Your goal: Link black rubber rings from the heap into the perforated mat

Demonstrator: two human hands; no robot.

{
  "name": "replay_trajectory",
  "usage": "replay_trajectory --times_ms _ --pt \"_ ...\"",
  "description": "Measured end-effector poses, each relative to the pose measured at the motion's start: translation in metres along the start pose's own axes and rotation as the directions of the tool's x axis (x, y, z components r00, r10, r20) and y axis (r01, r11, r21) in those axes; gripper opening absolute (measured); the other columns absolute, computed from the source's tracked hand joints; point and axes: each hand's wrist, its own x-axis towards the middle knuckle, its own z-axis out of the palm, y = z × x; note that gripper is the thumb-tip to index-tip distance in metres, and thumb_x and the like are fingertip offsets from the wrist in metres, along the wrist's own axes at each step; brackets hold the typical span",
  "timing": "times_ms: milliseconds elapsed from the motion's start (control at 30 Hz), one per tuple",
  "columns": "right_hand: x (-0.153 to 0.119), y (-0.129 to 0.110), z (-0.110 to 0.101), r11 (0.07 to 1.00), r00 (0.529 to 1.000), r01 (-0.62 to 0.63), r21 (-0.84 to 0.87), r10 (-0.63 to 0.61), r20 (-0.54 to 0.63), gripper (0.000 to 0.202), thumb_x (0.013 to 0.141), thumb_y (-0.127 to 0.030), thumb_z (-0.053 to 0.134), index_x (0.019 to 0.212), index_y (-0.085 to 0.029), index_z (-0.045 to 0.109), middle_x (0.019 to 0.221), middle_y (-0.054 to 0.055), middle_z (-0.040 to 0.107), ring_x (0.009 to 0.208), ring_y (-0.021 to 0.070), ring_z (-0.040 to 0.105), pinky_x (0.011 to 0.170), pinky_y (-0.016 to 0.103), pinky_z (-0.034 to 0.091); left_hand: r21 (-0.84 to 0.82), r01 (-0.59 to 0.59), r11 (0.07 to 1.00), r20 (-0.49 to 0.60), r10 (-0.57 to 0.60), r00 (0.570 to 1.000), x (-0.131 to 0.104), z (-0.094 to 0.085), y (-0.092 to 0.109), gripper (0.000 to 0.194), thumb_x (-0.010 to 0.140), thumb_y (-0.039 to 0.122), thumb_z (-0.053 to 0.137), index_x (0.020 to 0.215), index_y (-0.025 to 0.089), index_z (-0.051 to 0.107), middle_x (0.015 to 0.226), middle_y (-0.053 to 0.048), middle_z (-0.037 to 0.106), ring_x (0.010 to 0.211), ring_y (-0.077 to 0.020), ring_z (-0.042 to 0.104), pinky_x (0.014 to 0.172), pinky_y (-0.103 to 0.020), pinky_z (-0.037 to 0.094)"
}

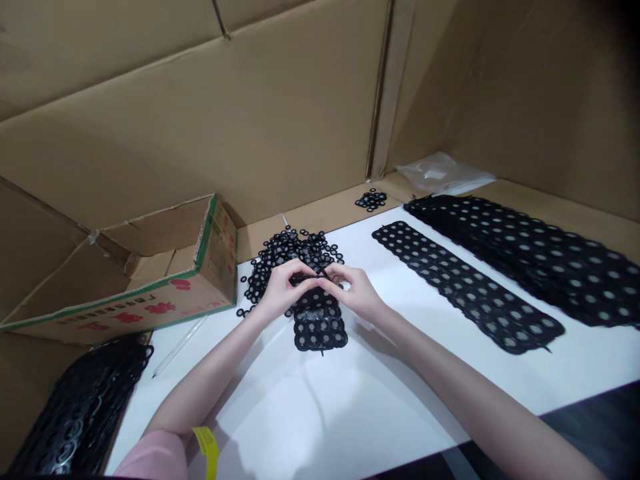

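My left hand (281, 288) and my right hand (354, 291) meet over the far end of a short black rubber sheet (320, 327) full of round holes, which lies on the white table (350, 400). Both hands pinch the sheet's far edge with their fingertips. Just beyond my fingers lies a heap of small black rings (293, 257), touching the sheet's far end.
A long perforated black strip (465, 287) and a wider stack of such sheets (540, 257) lie to the right. An open cardboard box (150, 293) stands at the left, with more black sheets (80, 413) below it. A clear plastic bag (443, 172) and a small ring cluster (371, 199) sit at the back. Cardboard walls surround the table.
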Motion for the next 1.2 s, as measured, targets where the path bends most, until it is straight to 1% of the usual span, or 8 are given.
replay_trajectory --times_ms 67,167,300,400,733,933,1067,1200 --pt "0.0009 0.0031 0.0017 1.0 0.999 -0.025 -0.013 0.024 -0.033 0.02 0.079 -0.037 0.056 0.072 -0.018 0.055 0.066 0.001 0.058 0.062 0.0144 0.054 0.058 0.025 0.043 -0.085 0.078 0.993 0.009 -0.077 0.997 0.0009 0.0003 -0.0014 0.018 0.074 0.031 0.069 0.081 0.015 0.068 0.081 -0.005 0.067 0.076 -0.0154 0.06 0.07 -0.025 0.045" --pt "0.0015 0.0072 0.0041 0.998 0.994 -0.057 -0.017 0.055 -0.095 0.016 0.078 -0.033 0.055 0.071 -0.019 0.054 0.065 0.001 0.058 0.062 0.0156 0.055 0.056 0.025 0.041 -0.258 0.213 0.942 0.04 -0.21 0.977 0.0029 0.0005 -0.004 0.028 0.064 0.031 0.076 0.083 0.013 0.068 0.082 -0.006 0.069 0.075 -0.016 0.062 0.071 -0.026 0.047" --pt "0.0002 0.0065 0.004 0.999 0.991 0.016 -0.031 -0.02 -0.131 0.01 0.077 -0.026 0.053 0.071 -0.019 0.054 0.067 0.001 0.06 0.065 0.0162 0.057 0.059 0.026 0.042 -0.36 0.295 0.885 0.077 -0.287 0.955 0.0044 -0.0023 -0.0026 0.033 0.057 0.031 0.08 0.083 0.013 0.07 0.081 -0.005 0.069 0.075 -0.0157 0.062 0.072 -0.027 0.047" --pt "-0.0012 0.0038 0.0027 0.996 0.99 0.072 -0.046 -0.077 -0.118 0.008 0.078 -0.021 0.052 0.071 -0.019 0.054 0.067 0.001 0.06 0.066 0.0156 0.057 0.061 0.025 0.043 -0.35 0.307 0.885 0.085 -0.296 0.951 0.0037 -0.0051 0.0014 0.032 0.056 0.03 0.081 0.081 0.013 0.07 0.077 -0.004 0.068 0.071 -0.0149 0.06 0.068 -0.026 0.045" --pt "-0.0013 0.0073 0.0048 0.992 0.988 0.11 -0.063 -0.117 -0.103 0.009 0.079 -0.018 0.049 0.071 -0.019 0.052 0.065 -0.001 0.057 0.063 0.0143 0.056 0.059 0.024 0.042 -0.333 0.32 0.887 0.076 -0.313 0.947 0.0013 -0.0032 0.0031 0.029 0.053 0.031 0.082 0.07 0.012 0.068 0.065 -0.002 0.062 0.062 -0.0115 0.052 0.06 -0.024 0.039" --pt "-0.0017 0.01 0.0059 0.994 0.99 0.095 -0.049 -0.099 -0.099 0.009 0.079 -0.019 0.048 0.071 -0.019 0.052 0.065 0.0 0.057 0.063 0.0146 0.055 0.059 0.024 0.041 -0.364 0.361 0.859 0.105 -0.347 0.932 0.0003 -0.0013 0.004 0.031 0.054 0.033 0.08 0.068 0.011 0.064 0.061 0.0 0.059 0.059 -0.0099 0.049 0.058 -0.023 0.036" --pt "-0.0018 0.0089 0.0063 0.996 0.993 0.074 -0.054 -0.078 -0.091 0.008 0.079 -0.021 0.049 0.071 -0.02 0.051 0.065 0.0 0.058 0.064 0.0152 0.055 0.058 0.025 0.041 -0.328 0.336 0.883 0.085 -0.326 0.941 -0.0003 0.0003 0.004 0.03 0.058 0.035 0.078 0.062 0.012 0.061 0.058 0.002 0.055 0.056 -0.008 0.044 0.054 -0.022 0.032" --pt "-0.0021 0.0063 0.0066 0.999 0.995 0.038 -0.038 -0.041 -0.087 0.01 0.078 -0.023 0.049 0.07 -0.019 0.052 0.065 0.001 0.057 0.063 0.0155 0.054 0.056 0.025 0.04 -0.295 0.298 0.908 0.043 -0.299 0.953 -0.0007 0.0021 0.0039 0.03 0.06 0.038 0.076 0.059 0.013 0.059 0.056 0.002 0.055 0.055 -0.0084 0.044 0.054 -0.022 0.032"
